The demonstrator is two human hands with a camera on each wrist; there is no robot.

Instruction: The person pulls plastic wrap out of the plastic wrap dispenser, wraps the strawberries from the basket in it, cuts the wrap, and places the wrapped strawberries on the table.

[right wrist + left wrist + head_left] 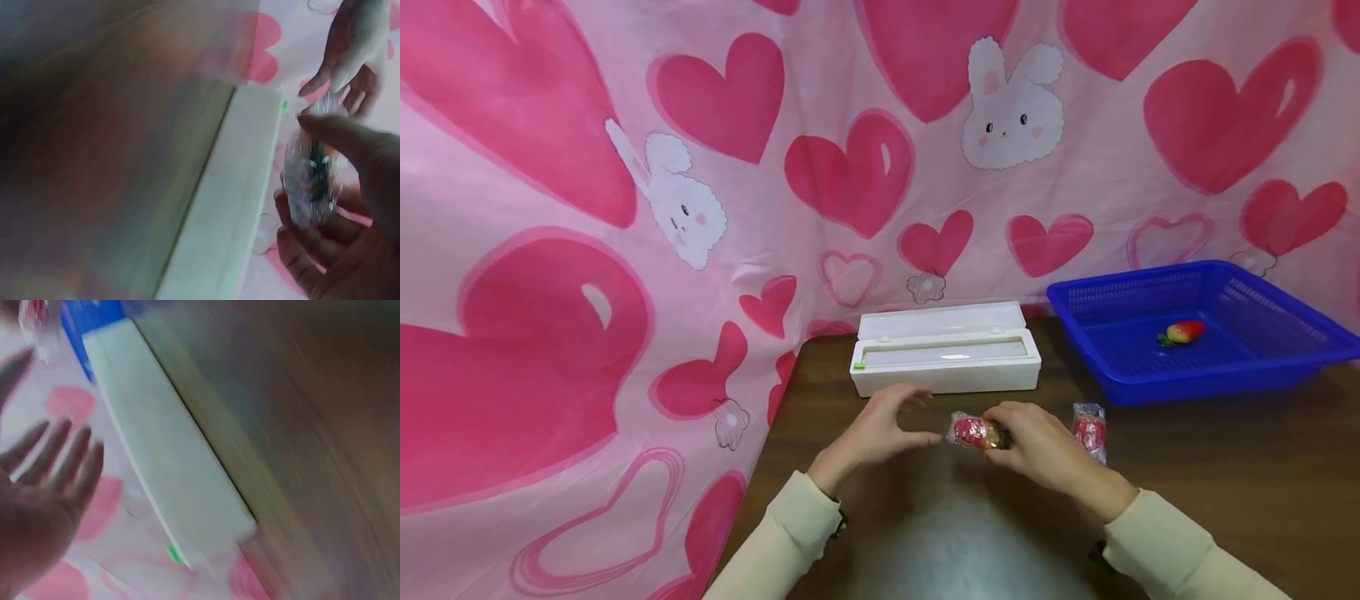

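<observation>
My right hand (1037, 446) pinches a strawberry wrapped in clear plastic film (973, 432) above the table, its red end pointing left. In the right wrist view the crinkled film (306, 187) sits between thumb and fingers, with dark green leaves showing through. My left hand (876, 429) is just left of the wrapped strawberry, fingers apart and holding nothing. The left wrist view shows the same hand (44, 494) with its fingers spread. Behind both hands stands a white cling film dispenser (947, 381) with its lid raised.
A second wrapped strawberry (1090, 433) lies on the brown table (1187, 492), right of my right hand. At the back right, a blue basket (1210, 379) holds one unwrapped strawberry (1185, 332). Pink heart-patterned cloth (850, 250) hangs behind and to the left.
</observation>
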